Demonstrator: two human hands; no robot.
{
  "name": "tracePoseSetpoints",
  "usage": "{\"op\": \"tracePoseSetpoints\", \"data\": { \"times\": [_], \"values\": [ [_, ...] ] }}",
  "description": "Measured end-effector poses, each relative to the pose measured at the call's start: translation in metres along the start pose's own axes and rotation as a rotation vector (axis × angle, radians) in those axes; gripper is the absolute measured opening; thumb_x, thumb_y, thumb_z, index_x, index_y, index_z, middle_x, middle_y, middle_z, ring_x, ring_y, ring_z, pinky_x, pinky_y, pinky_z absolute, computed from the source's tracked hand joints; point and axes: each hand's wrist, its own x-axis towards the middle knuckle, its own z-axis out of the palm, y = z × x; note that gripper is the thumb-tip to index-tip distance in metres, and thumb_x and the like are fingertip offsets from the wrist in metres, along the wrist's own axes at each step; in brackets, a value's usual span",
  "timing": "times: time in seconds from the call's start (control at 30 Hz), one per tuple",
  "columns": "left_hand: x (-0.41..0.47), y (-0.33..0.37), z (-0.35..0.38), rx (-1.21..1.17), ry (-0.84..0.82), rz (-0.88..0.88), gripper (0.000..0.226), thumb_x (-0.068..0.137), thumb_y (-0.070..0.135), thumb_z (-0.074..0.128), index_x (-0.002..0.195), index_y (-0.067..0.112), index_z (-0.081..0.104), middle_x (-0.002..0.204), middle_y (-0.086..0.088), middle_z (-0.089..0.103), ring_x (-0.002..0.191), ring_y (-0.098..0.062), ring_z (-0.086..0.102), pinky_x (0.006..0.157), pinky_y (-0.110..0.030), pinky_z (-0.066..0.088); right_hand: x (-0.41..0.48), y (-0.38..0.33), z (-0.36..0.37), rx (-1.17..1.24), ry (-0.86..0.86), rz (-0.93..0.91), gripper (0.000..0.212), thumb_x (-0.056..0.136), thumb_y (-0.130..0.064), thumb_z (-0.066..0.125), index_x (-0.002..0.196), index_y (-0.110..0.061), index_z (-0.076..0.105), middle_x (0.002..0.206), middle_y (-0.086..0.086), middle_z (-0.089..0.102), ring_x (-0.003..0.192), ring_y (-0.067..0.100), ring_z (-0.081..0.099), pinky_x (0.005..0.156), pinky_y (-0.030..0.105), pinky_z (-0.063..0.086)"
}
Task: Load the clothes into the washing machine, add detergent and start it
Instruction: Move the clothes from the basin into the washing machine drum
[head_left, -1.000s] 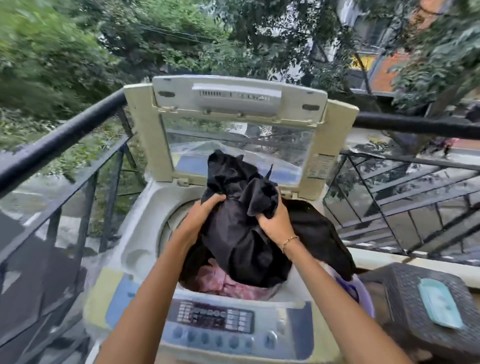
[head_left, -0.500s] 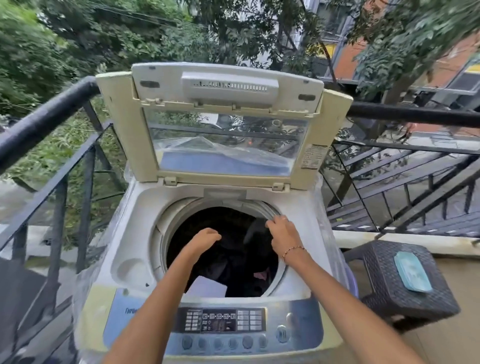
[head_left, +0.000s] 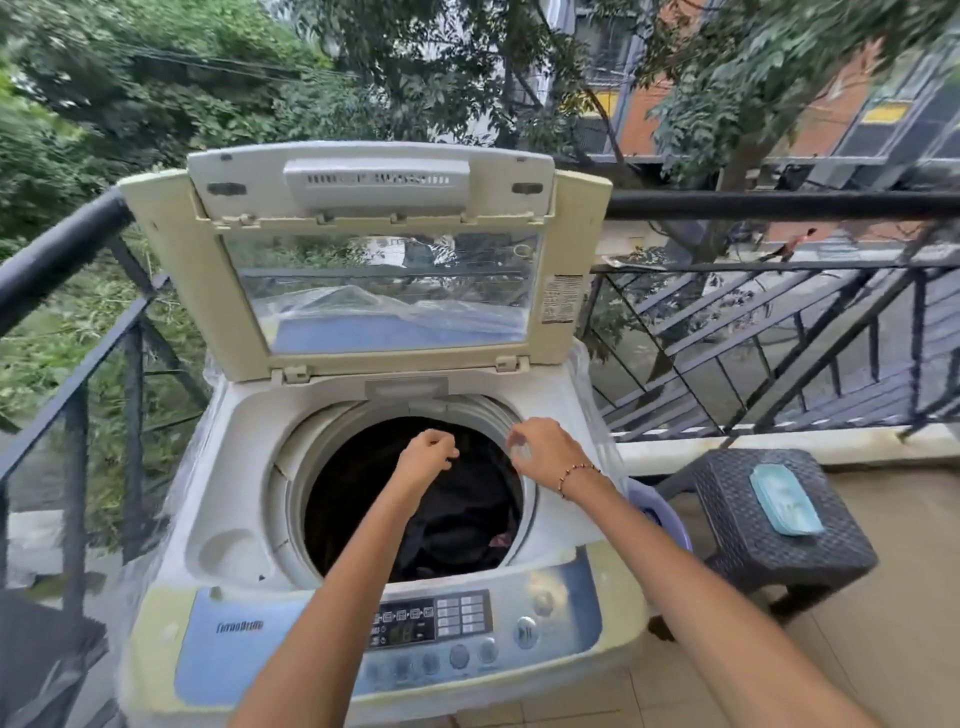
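Head view: left hand (head_left: 428, 460) and right hand (head_left: 545, 449) hang loosely curled, empty, over the drum (head_left: 293, 460); clothes (head_left: 457, 519) lie directly beneath, left hand nearer.

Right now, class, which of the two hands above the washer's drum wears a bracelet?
The right hand: a beaded bracelet circles its wrist, whereas the left hand has a bare wrist.
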Motion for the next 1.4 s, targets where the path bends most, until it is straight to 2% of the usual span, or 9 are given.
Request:
{"op": "tracePoseSetpoints", "data": {
  "times": [0.23, 0.47, 0.6, 0.77, 0.93, 1.07, 1.17, 1.3, 1.4],
  "values": [
    [-0.032, 0.059, 0.091, -0.248, 0.037, 0.204, 0.019, 0.097, 0.018, 0.045, 0.110, 0.011, 0.057, 0.087, -0.006, 0.066, 0.068, -0.016, 0.060, 0.062, -0.025, 0.044, -0.018, 0.059, -0.048, 0.169, 0.237, 0.027, 0.018, 0.084, -0.013, 0.056, 0.097, -0.011, 0.069, 0.098, 0.006, 0.066, 0.088, 0.020, 0.061, 0.083, 0.027, 0.045],
    [-0.039, 0.093, 0.239, -0.249, -0.002, 0.254, 0.020, 0.094, 0.015, 0.043, 0.108, 0.015, 0.057, 0.079, 0.001, 0.066, 0.067, -0.015, 0.060, 0.059, -0.023, 0.045, -0.053, 0.180, -0.080, 0.275, 0.237, 0.138, 0.015, 0.085, -0.011, 0.056, 0.092, -0.007, 0.069, 0.095, 0.012, 0.066, 0.086, 0.027, 0.063, 0.082, 0.036, 0.050],
    [-0.030, 0.089, 0.315, -0.242, -0.002, 0.157, 0.014, 0.095, 0.014, 0.045, 0.101, 0.015, 0.057, 0.077, -0.002, 0.064, 0.064, -0.015, 0.057, 0.060, -0.025, 0.046, -0.072, 0.258, -0.084, 0.322, 0.188, 0.257, 0.014, 0.085, -0.013, 0.057, 0.088, -0.007, 0.069, 0.092, 0.010, 0.068, 0.079, 0.026, 0.065, 0.076, 0.035, 0.052],
    [-0.020, 0.071, 0.367, -0.267, 0.033, -0.005, 0.008, 0.097, 0.011, 0.046, 0.099, 0.009, 0.053, 0.072, -0.005, 0.061, 0.057, -0.017, 0.053, 0.051, -0.024, 0.040, -0.079, 0.317, -0.081, 0.395, 0.082, 0.313, 0.016, 0.085, -0.007, 0.056, 0.087, 0.001, 0.069, 0.090, 0.018, 0.071, 0.086, 0.032, 0.065, 0.081, 0.041, 0.052],
    [-0.005, 0.052, 0.396, -0.236, 0.035, -0.115, 0.011, 0.098, 0.016, 0.045, 0.094, 0.009, 0.052, 0.071, -0.005, 0.059, 0.059, -0.018, 0.054, 0.059, -0.032, 0.045, -0.071, 0.350, -0.066, 0.432, -0.015, 0.373, 0.022, 0.090, -0.017, 0.054, 0.090, 0.001, 0.067, 0.090, 0.019, 0.071, 0.088, 0.032, 0.065, 0.084, 0.044, 0.051],
    [0.022, 0.037, 0.412, -0.185, 0.038, -0.221, 0.016, 0.099, 0.012, 0.040, 0.090, 0.009, 0.053, 0.066, -0.002, 0.057, 0.052, -0.011, 0.055, 0.038, -0.012, 0.044, -0.059, 0.374, -0.041, 0.432, -0.088, 0.436, 0.020, 0.090, -0.015, 0.053, 0.095, -0.003, 0.069, 0.100, 0.016, 0.071, 0.097, 0.030, 0.063, 0.086, 0.037, 0.049],
    [0.055, 0.011, 0.428, -0.180, 0.034, -0.302, 0.013, 0.098, 0.009, 0.039, 0.098, 0.008, 0.052, 0.066, -0.004, 0.056, 0.042, -0.008, 0.054, 0.034, -0.012, 0.039, -0.044, 0.400, -0.006, 0.437, -0.135, 0.494, 0.021, 0.090, -0.012, 0.053, 0.093, 0.000, 0.070, 0.094, 0.017, 0.071, 0.093, 0.031, 0.064, 0.082, 0.037, 0.048],
    [0.109, -0.044, 0.447, -0.174, 0.032, -0.411, 0.015, 0.096, 0.013, 0.043, 0.096, 0.005, 0.056, 0.069, -0.005, 0.060, 0.056, -0.016, 0.051, 0.050, -0.023, 0.040, -0.021, 0.446, 0.065, 0.435, -0.229, 0.590, 0.020, 0.088, -0.013, 0.053, 0.094, -0.003, 0.070, 0.098, 0.013, 0.071, 0.096, 0.029, 0.063, 0.078, 0.029, 0.044],
    [0.149, -0.094, 0.461, -0.168, 0.033, -0.476, 0.016, 0.097, 0.016, 0.045, 0.083, 0.012, 0.053, 0.070, -0.003, 0.060, 0.054, -0.015, 0.050, 0.048, -0.022, 0.038, -0.003, 0.481, 0.126, 0.426, -0.328, 0.635, 0.023, 0.085, -0.011, 0.057, 0.105, -0.005, 0.066, 0.111, 0.014, 0.066, 0.104, 0.029, 0.060, 0.089, 0.030, 0.046]
  ]
}}
